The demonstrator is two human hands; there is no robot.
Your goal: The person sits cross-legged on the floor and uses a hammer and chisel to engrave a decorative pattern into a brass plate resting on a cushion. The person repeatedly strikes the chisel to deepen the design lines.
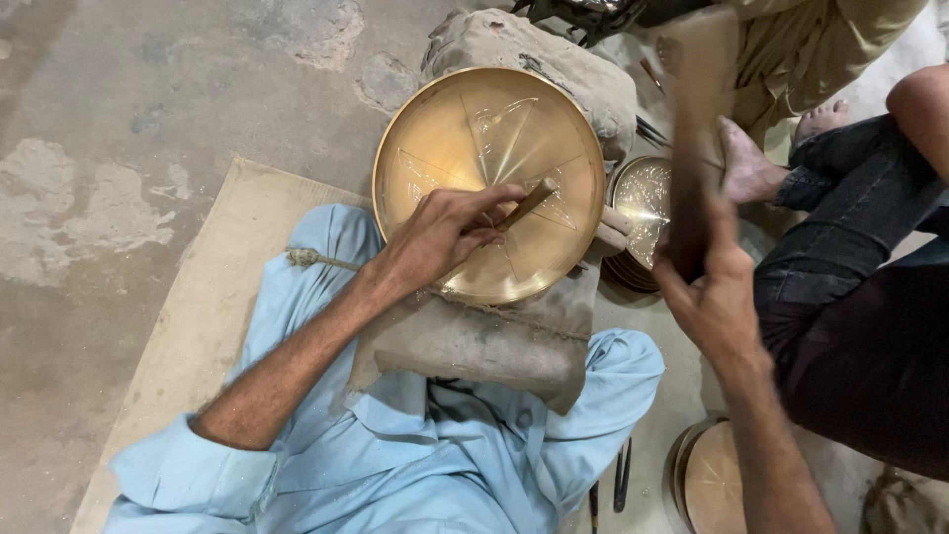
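On a sackcloth pad across the person's lap, in the head view, lies a round brass plate with star lines cut into it. The left hand rests on the plate's near half, its grip closed around a short chisel whose tip touches the metal. The right hand, raised just right of the plate, is clenched on a blurred wooden mallet. More brass plates sit stacked beside the pad, near another person's bare foot.
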